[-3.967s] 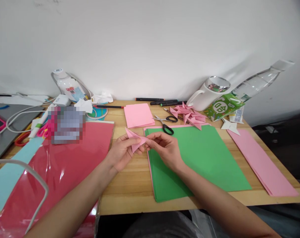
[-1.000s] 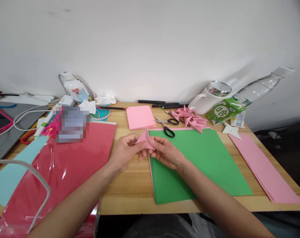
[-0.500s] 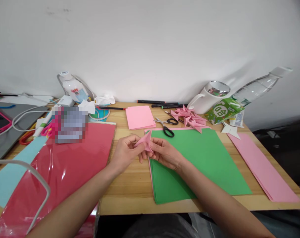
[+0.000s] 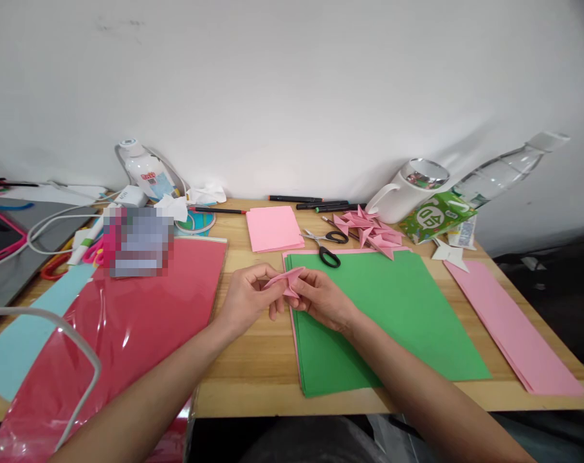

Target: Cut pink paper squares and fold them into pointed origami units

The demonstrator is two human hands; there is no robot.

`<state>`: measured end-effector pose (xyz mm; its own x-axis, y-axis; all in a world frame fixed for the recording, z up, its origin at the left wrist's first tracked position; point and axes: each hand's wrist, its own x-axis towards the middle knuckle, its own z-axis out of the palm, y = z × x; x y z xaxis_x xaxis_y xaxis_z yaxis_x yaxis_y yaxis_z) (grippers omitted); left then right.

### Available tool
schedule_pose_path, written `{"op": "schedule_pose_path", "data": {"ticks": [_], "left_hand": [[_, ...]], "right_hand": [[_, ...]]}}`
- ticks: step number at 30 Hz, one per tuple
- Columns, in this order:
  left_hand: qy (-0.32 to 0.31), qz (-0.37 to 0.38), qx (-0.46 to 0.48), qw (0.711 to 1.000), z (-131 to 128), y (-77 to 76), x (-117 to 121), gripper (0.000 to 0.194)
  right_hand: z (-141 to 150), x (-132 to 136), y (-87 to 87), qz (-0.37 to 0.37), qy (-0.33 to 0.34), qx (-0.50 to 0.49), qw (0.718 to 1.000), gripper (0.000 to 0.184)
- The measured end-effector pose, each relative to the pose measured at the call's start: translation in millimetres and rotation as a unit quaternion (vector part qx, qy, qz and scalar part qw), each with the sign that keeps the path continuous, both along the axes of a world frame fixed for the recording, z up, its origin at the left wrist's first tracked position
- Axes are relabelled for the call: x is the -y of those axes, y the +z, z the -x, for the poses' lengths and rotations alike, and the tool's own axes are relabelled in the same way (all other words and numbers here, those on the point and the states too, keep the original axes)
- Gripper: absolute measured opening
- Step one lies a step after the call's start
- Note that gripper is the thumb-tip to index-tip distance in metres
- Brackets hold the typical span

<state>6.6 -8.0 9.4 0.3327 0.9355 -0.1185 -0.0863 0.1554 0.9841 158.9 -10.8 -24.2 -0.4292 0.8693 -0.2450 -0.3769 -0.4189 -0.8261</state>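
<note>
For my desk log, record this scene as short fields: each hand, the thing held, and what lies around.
Left hand: pinching the folded paper from its left
Right hand: pinching it from its right
Held thing: pink, creased, with pointed ends
Beyond hands: pink squares, piled flat
Scissors: handles spread, between the pink squares and the pink folded pieces
Right side: green sheets, then pink strips
Left side: red sheets under clear plastic
Back right: mug, bottle

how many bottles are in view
2: a labelled white-capped bottle at the back left, and a clear bottle behind the green packet on the right. Clutter could hide more.
</note>
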Motion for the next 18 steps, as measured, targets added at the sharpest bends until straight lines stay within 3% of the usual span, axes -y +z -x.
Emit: {"op": "schedule_pose_path", "data": {"ticks": [9, 18], "left_hand": [[0.004, 0.002, -0.008, 1.000, -0.7, -0.8, 0.8, 0.027], [0.073, 0.031, 0.027, 0.997, -3.0, -8.8, -2.8, 0.023]], "right_hand": [[1.5, -1.6, -3.6, -0.024, -0.039, 0.032, 0.998, 0.038], [3.0, -2.8, 2.1, 0.015, -0.080, -0.001, 0.997, 0.031]]}}
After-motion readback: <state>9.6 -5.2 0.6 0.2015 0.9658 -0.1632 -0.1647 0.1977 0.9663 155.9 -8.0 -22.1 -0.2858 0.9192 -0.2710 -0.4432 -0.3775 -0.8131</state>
